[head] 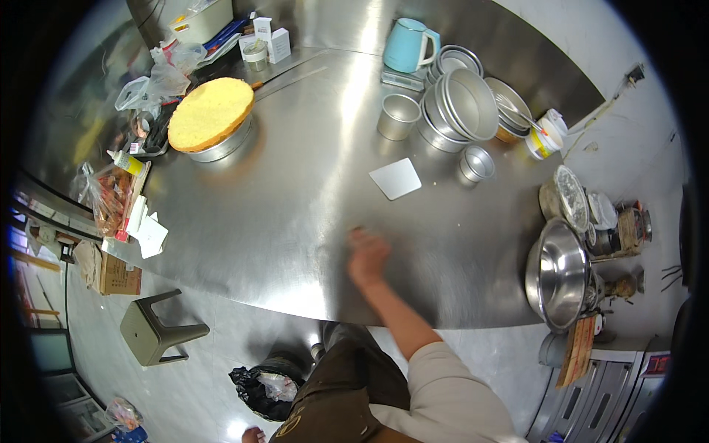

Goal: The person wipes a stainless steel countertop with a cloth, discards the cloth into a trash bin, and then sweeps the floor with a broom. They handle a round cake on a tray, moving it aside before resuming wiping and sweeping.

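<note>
My right hand [369, 257] is over the stainless steel table [266, 205], fingers curled and somewhat blurred; whether anything is between them I cannot tell. Beyond it a white flat scraper [396, 179] lies on the steel. Only a small part of my left hand [254, 435] shows at the bottom edge, beside the lined bin, and its hold is hidden. At the left back, a round yellow sponge cake layer [211, 113] rests on an upturned round metal pan [224, 145]. A long knife [288, 71] with a wooden handle lies close behind the cake.
Stacked metal cake pans [471, 105], a blue kettle [409, 45] and a whisk [515, 111] stand at the back right. A large steel bowl [556, 274] is at the right edge. On the floor are a plastic stool [160, 329] and a black-lined bin [249, 387].
</note>
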### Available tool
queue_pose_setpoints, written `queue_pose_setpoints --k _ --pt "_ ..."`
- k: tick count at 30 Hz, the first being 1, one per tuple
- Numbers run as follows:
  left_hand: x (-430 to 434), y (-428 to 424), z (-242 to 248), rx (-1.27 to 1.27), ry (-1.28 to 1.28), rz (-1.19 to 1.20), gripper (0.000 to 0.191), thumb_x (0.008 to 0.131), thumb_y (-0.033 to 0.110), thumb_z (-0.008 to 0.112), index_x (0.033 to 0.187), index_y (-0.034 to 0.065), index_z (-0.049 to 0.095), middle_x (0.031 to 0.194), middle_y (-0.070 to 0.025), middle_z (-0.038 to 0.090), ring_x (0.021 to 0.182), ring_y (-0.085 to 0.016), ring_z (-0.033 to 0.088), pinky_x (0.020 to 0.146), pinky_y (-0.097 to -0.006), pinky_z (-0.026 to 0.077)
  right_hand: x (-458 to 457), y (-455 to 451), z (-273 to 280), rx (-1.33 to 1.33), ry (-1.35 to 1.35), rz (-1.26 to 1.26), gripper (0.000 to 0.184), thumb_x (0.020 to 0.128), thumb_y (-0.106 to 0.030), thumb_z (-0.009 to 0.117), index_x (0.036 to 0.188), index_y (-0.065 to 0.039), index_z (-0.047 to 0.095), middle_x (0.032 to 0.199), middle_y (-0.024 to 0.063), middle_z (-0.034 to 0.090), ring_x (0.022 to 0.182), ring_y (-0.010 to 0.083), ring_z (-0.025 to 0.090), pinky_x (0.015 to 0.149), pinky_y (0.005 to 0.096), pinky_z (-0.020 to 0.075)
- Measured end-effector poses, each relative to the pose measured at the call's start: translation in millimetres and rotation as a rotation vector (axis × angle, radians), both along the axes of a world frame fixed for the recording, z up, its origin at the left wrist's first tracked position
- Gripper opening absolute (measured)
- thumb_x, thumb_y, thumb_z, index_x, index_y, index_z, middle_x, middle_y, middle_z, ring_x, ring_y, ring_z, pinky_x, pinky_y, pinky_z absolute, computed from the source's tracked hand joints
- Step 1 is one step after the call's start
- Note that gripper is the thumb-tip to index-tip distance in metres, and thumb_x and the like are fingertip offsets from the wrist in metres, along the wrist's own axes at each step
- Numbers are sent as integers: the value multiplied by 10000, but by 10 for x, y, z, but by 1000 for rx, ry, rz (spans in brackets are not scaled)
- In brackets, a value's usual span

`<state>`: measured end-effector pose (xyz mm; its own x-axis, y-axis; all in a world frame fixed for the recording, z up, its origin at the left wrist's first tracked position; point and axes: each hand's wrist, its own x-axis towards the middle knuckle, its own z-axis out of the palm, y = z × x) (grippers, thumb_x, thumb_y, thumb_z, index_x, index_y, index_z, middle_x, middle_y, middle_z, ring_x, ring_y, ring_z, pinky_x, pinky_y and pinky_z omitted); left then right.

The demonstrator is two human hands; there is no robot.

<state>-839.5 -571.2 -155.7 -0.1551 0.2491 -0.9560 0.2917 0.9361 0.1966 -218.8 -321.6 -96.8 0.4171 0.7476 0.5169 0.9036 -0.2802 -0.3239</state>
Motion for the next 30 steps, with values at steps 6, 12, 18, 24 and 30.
queue_pose_setpoints --k 6,12,18,24,30 --pt "1225 1562 363 542 -108 -151 209 827 197 510 925 17 549 709 -19 551 566 -86 488 480 -204 386 -1391 -530 155 -372 516 707 324 737 -10 486 1007 -129 620 1073 26 568 990 213 474 841 369 332" --pt "2986 2165 1092 1022 -222 -368 267 819 82 563 1073 19 509 943 -74 590 868 -162 570 758 -265 454 598 -1064 260 260 1113 41 194 851 -169 538 940 -13 608 910 160 606 854 259 562 779 365 447" --pt "5472 2870 1381 1439 -283 -1052 358 755 140 591 1083 25 504 1099 -184 524 1025 -346 496 891 -388 408 2355 -1489 138 -248 288 -682 388 749 -50 552 1133 -101 526 1175 75 518 1016 329 482 844 447 371" --pt "7296 3611 1018 1540 69 -1469 496 755 139 561 1196 -29 407 1246 -263 403 1167 -396 392 964 -415 356 2597 -1127 -24 -219 208 -409 446 746 -25 542 1180 -112 489 1251 37 458 1093 310 417 902 443 293" --pt "7603 3715 1019 1365 582 -2228 573 775 135 521 1266 -77 315 1106 -283 529 1024 -421 528 870 -452 435 2800 -817 23 -235 204 -277 430 773 -62 540 1195 -121 484 1258 42 450 1089 314 414 921 456 280"
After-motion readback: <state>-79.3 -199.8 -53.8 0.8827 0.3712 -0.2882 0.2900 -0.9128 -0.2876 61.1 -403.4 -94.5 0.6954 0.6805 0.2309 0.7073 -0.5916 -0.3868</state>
